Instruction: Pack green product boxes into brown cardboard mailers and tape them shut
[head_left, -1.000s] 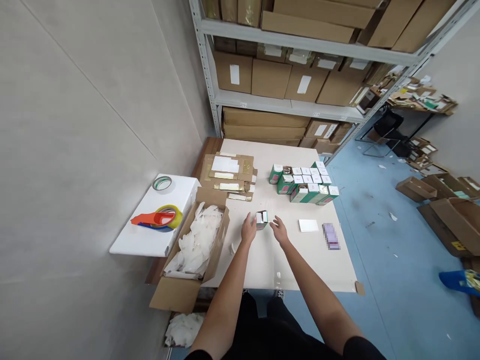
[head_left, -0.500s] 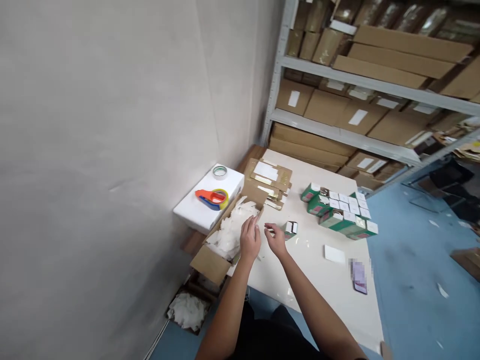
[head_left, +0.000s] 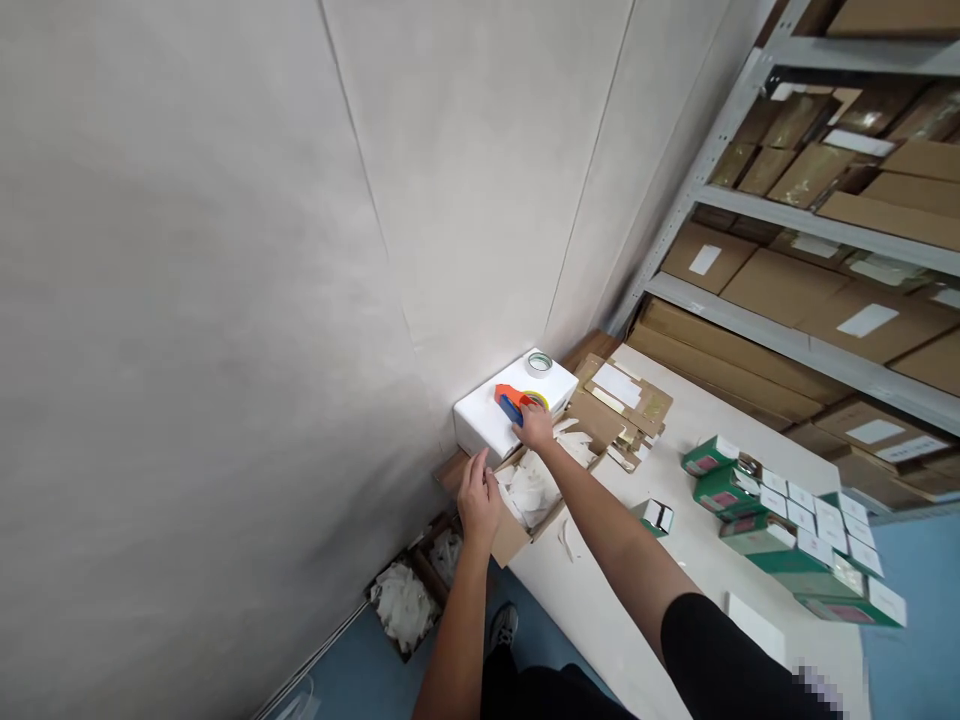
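Observation:
My right hand (head_left: 536, 428) is closed on an orange and blue tape dispenser (head_left: 509, 398) with a yellow ring, lying on a white box (head_left: 480, 415) against the wall. The hand hides part of the dispenser. In front of the white box stands an open cardboard box (head_left: 512, 538) filled with crumpled white paper (head_left: 531, 492). At this box's near left end is my left hand (head_left: 478, 497), fingers extended and holding nothing; whether it touches the cardboard I cannot tell. A roll of tape (head_left: 538, 363) rests at the back of the white box.
Flattened cardboard (head_left: 630, 395) lies on the white table (head_left: 592, 590). One small green-and-white box (head_left: 655, 517) stands apart from several grouped green boxes (head_left: 795, 530). Shelving with cartons (head_left: 780, 290) rises behind. Boxes of white paper (head_left: 405, 605) sit on the floor at left.
My right hand has moved from above the table to the tape dispenser and closed on it. My left hand has shifted to the paper-filled box's near end. The view has turned left.

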